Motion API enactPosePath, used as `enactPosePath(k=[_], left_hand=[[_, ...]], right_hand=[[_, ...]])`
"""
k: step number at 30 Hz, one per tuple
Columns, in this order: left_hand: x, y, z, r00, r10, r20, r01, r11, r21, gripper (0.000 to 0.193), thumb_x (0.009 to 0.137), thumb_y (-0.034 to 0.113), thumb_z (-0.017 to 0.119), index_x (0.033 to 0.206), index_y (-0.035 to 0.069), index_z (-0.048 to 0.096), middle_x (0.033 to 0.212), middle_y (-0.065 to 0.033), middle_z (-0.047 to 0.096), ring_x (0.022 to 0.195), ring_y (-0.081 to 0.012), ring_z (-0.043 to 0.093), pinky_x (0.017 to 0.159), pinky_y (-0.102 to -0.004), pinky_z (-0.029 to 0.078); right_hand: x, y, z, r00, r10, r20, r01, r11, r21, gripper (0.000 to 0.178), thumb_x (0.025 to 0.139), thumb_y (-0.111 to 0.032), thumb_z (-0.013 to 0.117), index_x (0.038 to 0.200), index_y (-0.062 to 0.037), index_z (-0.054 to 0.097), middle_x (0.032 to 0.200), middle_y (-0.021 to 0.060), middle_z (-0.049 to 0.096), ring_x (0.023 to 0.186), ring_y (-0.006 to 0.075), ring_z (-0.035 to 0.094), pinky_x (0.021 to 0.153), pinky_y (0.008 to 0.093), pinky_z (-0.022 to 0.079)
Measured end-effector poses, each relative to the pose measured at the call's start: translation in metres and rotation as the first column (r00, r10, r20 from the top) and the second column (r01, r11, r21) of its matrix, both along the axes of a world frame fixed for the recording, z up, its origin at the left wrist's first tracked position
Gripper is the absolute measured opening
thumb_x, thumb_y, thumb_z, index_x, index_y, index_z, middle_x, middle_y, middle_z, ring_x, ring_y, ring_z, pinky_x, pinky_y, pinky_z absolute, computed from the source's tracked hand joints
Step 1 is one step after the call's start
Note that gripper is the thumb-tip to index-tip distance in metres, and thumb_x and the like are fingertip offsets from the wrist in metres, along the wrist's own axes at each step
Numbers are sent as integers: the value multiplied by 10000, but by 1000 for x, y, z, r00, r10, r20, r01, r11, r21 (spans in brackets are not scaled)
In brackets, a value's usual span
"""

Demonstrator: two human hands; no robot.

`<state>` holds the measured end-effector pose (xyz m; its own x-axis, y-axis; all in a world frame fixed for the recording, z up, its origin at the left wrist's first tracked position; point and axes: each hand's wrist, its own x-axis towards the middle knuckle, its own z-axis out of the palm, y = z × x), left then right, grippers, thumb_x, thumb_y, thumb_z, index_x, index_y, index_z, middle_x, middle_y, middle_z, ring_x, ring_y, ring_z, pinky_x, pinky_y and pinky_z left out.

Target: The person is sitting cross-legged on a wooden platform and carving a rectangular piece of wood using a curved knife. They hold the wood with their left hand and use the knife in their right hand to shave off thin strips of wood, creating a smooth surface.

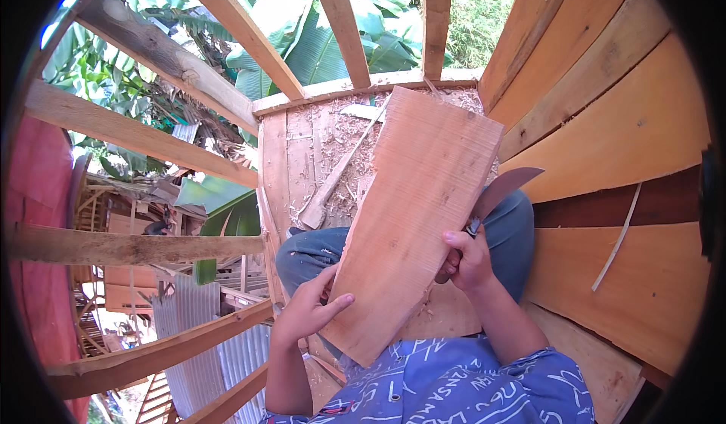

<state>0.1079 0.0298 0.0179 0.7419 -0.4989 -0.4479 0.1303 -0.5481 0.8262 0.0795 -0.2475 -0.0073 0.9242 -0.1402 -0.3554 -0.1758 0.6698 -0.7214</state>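
At lower centre, the left hand (308, 308) is gripping a tan wooden board (420, 212), the right hand (472, 261) a curved metal knife (505, 191), trimming seemingly begun but unfinished.

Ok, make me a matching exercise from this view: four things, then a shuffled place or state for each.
1. wide board
2. curved knife
3. wood shavings
4. thin pale strip

A. scattered on the plank floor
B. seen against orange-brown planks at right
C. gripped in the right hand
D. slanting over the lap, steadied by the left hand

Pairs: 1-D, 2-C, 3-A, 4-B
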Motion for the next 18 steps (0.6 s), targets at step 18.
enactPosePath(k=[18], left_hand=[[-60, -1, 28, 918, 253, 305, -300, 947, 116, 181, 851, 115, 684, 930, -45, 660, 789, -115, 559, 714, -231, 551, 659, -340, 433]], right_hand=[[-11, 14, -21, 940, 337, -45, -256, 615, -745, 276, 941, -268, 630, 897, -6, 705, 559, 43, 540, 507, 141, 545, 498, 333, 406]])
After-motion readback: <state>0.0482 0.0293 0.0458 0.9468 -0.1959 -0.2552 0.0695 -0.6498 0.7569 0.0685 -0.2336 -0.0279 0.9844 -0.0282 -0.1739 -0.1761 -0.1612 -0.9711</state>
